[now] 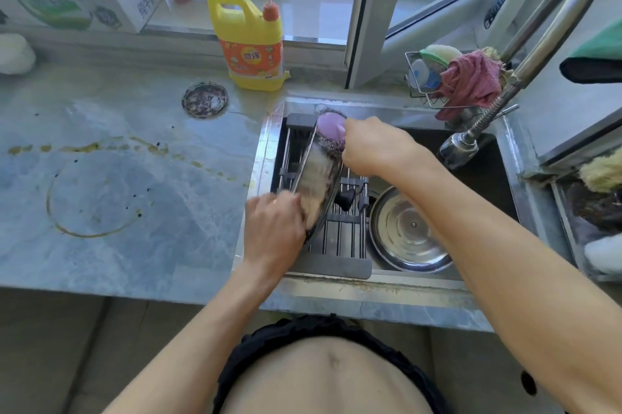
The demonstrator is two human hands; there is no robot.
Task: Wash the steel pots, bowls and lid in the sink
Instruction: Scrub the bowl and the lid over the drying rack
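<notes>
Scrubbing stage, seen from above. At centre frame a steel bowl (318,174) stands tilted on edge over the drain rack (336,238) in the left half of the sink (471,177), its long axis running from lower left to upper right. The left hand (274,228) grips the bowl's lower rim, fingers curled round it. The right hand (373,147), just right of the bowl's upper end, is closed round a scrubber with a purple handle (331,125) whose steel-wool head presses against the bowl's top edge. The scrubbing stroke probably runs down the bowl's length, from the right hand toward the left. A steel lid (409,230) lies upturned in the sink at lower right of the bowl, nearer the right arm. A yellow detergent bottle (250,39) stands on the counter (117,177), above centre.
</notes>
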